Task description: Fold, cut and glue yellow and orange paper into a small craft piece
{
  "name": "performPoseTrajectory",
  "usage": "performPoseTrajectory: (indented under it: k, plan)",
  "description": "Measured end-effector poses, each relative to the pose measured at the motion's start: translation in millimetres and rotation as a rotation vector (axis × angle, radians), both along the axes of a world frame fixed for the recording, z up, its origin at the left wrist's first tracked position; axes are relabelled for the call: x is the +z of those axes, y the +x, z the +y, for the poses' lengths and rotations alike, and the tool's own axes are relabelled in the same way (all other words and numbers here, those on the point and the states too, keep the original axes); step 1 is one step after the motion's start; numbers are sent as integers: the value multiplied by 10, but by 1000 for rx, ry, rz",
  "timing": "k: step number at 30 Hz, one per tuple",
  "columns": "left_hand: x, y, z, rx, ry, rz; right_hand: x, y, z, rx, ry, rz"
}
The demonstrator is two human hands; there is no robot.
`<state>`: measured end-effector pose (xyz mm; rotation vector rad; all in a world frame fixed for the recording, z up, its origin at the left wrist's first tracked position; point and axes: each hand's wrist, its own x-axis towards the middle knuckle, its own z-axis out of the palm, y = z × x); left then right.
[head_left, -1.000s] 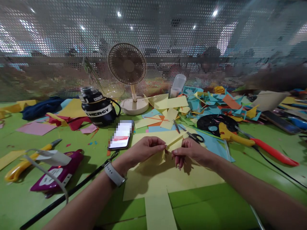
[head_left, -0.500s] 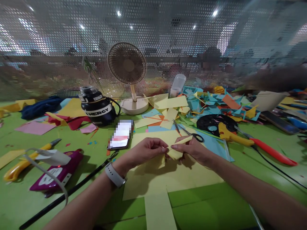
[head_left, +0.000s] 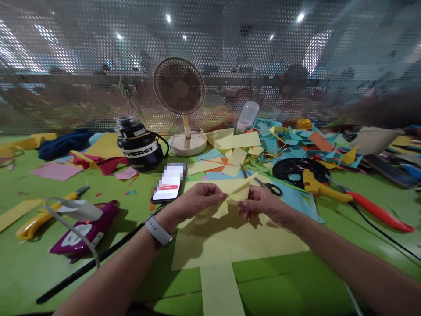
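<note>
My left hand [head_left: 205, 198] pinches the left side of a small folded yellow paper piece [head_left: 239, 191] between thumb and fingers. At its right edge my right hand [head_left: 259, 202] is closed on the same piece, thumb and fingertips near its lower corner. The piece is held up, with a pointed flap rising to the right. Beneath both hands lies a large yellow sheet [head_left: 263, 245], and a yellow strip [head_left: 220, 285] runs from it toward me. Scissors [head_left: 272, 188] lie just behind my right hand.
A phone [head_left: 169, 182], a fan [head_left: 188, 144] and a black bottle [head_left: 138, 149] stand or lie behind on the left. At the right are a yellow glue gun [head_left: 325, 189], red-handled tool [head_left: 378, 210] and black reel [head_left: 283, 169]. Paper scraps [head_left: 296, 145] pile up behind.
The folded paper has turned and opened somewhat, its flap now rising higher. My right fingers have shifted to its lower right edge. The whole view has moved slightly, carrying objects rightward.
</note>
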<state>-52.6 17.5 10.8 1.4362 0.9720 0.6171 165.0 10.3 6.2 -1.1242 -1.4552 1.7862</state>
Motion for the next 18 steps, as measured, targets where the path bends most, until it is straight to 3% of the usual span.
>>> performPoseTrajectory:
  k: [6,18]
  plan:
    - [-19,72,-49,3,41,-24,-41,-46,9,-66,67,-44]
    - [-49,74,-69,-82,2,-21,-76,-40,-6,-11,57,-29]
